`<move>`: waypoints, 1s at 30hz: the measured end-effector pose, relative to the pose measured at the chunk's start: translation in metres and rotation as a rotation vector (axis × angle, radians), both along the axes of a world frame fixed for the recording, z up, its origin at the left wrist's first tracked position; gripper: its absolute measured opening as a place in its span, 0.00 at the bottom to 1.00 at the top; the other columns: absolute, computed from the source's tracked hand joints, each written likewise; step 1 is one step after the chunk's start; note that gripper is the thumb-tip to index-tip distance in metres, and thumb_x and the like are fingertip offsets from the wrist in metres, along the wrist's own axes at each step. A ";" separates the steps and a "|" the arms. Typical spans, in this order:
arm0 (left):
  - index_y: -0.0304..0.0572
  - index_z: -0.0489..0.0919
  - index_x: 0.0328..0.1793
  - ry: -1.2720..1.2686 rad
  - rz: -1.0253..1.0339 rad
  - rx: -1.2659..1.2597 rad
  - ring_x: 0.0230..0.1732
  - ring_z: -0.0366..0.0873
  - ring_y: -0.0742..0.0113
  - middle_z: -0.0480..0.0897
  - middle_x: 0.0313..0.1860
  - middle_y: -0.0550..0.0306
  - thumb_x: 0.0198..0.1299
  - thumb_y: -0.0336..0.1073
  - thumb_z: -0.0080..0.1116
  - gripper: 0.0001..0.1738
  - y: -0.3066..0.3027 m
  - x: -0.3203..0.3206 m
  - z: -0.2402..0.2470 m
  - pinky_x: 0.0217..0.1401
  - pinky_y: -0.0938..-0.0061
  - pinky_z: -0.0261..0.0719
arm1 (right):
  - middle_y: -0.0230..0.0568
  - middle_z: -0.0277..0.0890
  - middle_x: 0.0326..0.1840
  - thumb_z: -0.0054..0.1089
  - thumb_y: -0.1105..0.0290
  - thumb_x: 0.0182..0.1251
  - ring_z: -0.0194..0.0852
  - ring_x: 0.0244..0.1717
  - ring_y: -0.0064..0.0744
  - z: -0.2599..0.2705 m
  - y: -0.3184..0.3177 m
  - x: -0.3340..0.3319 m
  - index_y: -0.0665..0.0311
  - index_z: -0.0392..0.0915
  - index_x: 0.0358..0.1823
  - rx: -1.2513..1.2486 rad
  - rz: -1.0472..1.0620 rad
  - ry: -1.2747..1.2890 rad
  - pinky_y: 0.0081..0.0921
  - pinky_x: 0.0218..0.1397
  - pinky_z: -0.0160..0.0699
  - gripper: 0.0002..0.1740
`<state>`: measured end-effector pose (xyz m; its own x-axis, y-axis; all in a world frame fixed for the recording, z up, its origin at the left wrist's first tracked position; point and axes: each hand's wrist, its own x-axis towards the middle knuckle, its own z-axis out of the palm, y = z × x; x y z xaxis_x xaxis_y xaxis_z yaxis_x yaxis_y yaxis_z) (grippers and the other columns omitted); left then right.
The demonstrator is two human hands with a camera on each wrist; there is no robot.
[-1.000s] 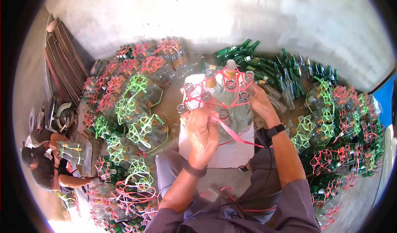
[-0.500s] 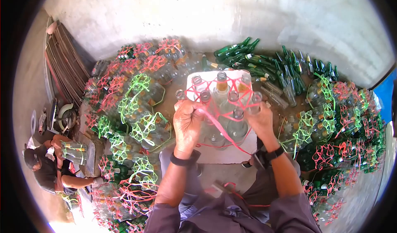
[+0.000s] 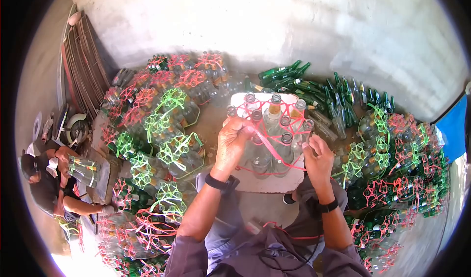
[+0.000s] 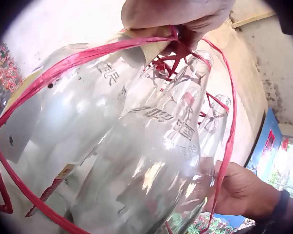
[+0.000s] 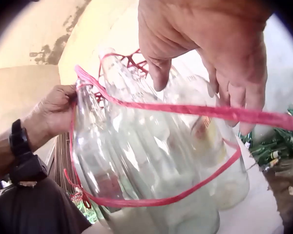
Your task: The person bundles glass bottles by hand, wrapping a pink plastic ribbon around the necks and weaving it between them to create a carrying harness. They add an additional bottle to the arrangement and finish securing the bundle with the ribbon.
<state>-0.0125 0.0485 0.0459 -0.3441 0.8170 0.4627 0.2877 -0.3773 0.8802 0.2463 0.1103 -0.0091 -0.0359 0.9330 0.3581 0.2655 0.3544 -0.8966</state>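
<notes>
A cluster of clear glass bottles point(image 3: 260, 164) stands on a white slab point(image 3: 279, 184) in front of the person. Red-pink plastic twine point(image 3: 267, 147) laces their necks together, and a loop of it runs round the bodies. At the near left necks, the left hand point(image 3: 231, 143) pinches the twine, from which a flat length slants down to the right. The right hand point(image 3: 319, 161) is beside the right-hand bottles, fingers loosely bent and thumb apart. In the right wrist view that hand point(image 5: 210, 53) hangs over the bottles, with a twine strand point(image 5: 185, 108) crossing below it.
Bundles of bottles in green twine point(image 3: 171, 152) and pink twine crowd the left side; more bundles point(image 3: 387, 188) stand at right. Loose green bottles point(image 3: 294, 83) lie by the wall. At far left another person point(image 3: 49, 183) sits with a bottle bundle point(image 3: 84, 171).
The right hand has come away from the right-hand bottle necks and moved down beside the cluster. The left hand keeps its pinch on the twine. The cluster sits lower in view, shifted slightly right.
</notes>
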 end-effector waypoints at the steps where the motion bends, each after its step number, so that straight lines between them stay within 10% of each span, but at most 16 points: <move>1: 0.37 0.83 0.42 -0.002 0.000 0.004 0.40 0.73 0.75 0.77 0.39 0.63 0.69 0.24 0.64 0.02 -0.001 0.001 0.002 0.47 0.76 0.75 | 0.49 0.87 0.45 0.74 0.67 0.65 0.87 0.43 0.37 0.033 -0.018 -0.005 0.71 0.81 0.58 0.065 -0.019 -0.028 0.31 0.48 0.85 0.23; 9: 0.36 0.86 0.41 -0.036 -0.046 -0.011 0.38 0.75 0.77 0.78 0.36 0.64 0.69 0.24 0.63 0.03 -0.005 0.001 0.015 0.44 0.77 0.75 | 0.45 0.86 0.37 0.74 0.71 0.64 0.86 0.30 0.42 0.097 -0.066 -0.047 0.64 0.83 0.51 0.303 0.170 -0.347 0.35 0.31 0.82 0.15; 30: 0.35 0.88 0.47 -0.220 -0.154 -0.132 0.37 0.76 0.81 0.86 0.35 0.66 0.71 0.29 0.63 0.06 -0.007 -0.010 0.023 0.42 0.80 0.75 | 0.52 0.81 0.27 0.69 0.71 0.58 0.81 0.30 0.59 0.178 -0.019 -0.042 0.64 0.87 0.32 0.415 0.352 -0.554 0.46 0.35 0.79 0.04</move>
<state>-0.0225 0.0418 0.0686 -0.2921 0.9154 0.2769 0.0330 -0.2797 0.9595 0.2042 0.0909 0.1690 -0.5813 0.6267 0.5189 0.4457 0.7788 -0.4413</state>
